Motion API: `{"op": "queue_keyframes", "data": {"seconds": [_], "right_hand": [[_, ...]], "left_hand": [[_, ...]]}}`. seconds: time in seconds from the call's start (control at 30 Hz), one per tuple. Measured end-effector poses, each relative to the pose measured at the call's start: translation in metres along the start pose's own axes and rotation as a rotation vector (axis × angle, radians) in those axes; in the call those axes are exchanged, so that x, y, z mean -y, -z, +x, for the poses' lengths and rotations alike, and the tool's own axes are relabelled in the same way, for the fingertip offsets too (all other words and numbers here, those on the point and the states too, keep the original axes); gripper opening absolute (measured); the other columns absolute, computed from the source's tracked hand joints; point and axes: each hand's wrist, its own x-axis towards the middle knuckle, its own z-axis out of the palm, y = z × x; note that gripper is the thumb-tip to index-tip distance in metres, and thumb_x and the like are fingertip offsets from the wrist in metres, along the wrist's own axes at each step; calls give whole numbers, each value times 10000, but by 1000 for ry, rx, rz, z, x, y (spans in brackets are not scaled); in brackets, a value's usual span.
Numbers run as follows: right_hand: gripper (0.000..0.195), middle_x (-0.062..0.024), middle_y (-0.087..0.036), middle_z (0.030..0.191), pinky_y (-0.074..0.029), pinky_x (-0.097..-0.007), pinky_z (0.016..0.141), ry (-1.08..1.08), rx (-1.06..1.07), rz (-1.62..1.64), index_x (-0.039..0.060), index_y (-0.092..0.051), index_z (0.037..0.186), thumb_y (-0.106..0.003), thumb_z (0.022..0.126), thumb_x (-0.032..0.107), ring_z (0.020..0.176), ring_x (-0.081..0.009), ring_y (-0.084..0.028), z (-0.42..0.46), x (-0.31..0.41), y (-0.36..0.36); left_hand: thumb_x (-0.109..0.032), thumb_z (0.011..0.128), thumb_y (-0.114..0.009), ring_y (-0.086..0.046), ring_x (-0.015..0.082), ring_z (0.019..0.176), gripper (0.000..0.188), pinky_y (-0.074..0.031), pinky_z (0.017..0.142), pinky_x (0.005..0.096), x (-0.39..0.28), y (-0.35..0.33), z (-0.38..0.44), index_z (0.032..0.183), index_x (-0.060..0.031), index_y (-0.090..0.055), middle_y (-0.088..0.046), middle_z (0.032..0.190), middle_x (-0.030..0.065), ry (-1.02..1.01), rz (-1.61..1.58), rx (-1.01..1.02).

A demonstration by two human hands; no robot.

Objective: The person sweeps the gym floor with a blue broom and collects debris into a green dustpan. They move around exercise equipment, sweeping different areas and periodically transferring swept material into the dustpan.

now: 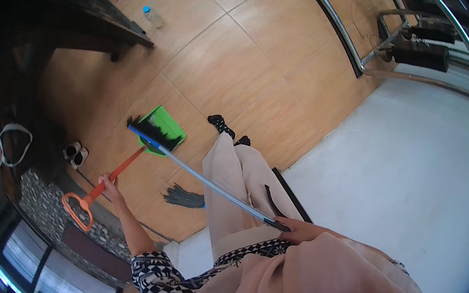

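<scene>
My left hand (111,189) is closed around the orange handle (126,162) of a green plastic dustpan (173,123), which lies on the tiled floor. In my right hand (298,229), near my waist, is the dark grip end of a broom's pale blue-grey stick (217,188). The stick slopes away to the broom's blue head with black bristles (155,130), which lies over the dustpan's opening and partly covers it. My feet, in dark patterned socks, are to the right of the dustpan.
Grey mop strands (182,196) lie left of my legs. A pair of shoes (75,154) stands at the left, below dark wooden furniture (128,32). A plastic bottle with a blue cap (153,16) stands farther off. A chrome metal frame (332,16) is at the upper right, by a white wall (394,162).
</scene>
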Motion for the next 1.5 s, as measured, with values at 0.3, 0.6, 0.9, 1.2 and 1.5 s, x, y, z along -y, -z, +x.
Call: {"op": "queue_keyframes", "data": {"seconds": [0.3, 0.6, 0.9, 1.2, 1.5], "right_hand": [[427, 56, -331, 535, -269, -164, 377, -118, -111, 477, 89, -321, 1293, -435, 881, 105, 417, -22, -294, -196, -70, 63], [486, 37, -347, 519, -314, -217, 358, -147, -919, 506, 61, -289, 1300, -461, 866, 197, 389, -52, -335, -234, -141, 35], [526, -317, -556, 745, -445, -503, 691, -407, -1076, 227, -71, -228, 1199, -439, 752, 108, 724, -446, -561, -2, -204, 28], [598, -157, -530, 662, -435, -382, 563, -32, -929, 681, 97, -263, 1275, -536, 748, 174, 594, -291, -549, -28, -113, -101], [504, -20, -437, 542, -352, -258, 400, 55, -751, 1341, 76, -315, 1273, -514, 826, 195, 424, -110, -427, -128, -137, -121]], "left_hand": [[-118, 808, -471, -482, 117, 800, 161, -450, 768, 298, -64, -28, -50, 681, -70, -385, -456, 788, 27, -136, 80, 187], [-67, 816, -471, -390, 65, 674, 222, -375, 640, 202, -139, -157, -86, 646, -83, -330, -396, 704, -4, -319, 132, 562], [3, 797, -457, -306, 46, 587, 248, -296, 538, 190, -133, -345, -113, 612, -60, -305, -354, 624, -27, -554, 204, 1055], [-29, 802, -498, -355, 57, 598, 246, -322, 545, 198, -113, -446, -153, 621, -68, -335, -381, 637, -20, -527, 203, 1138], [-38, 800, -494, -365, 57, 599, 229, -335, 545, 194, -131, -476, -162, 630, -82, -347, -379, 637, -22, -519, 402, 1179]]}}
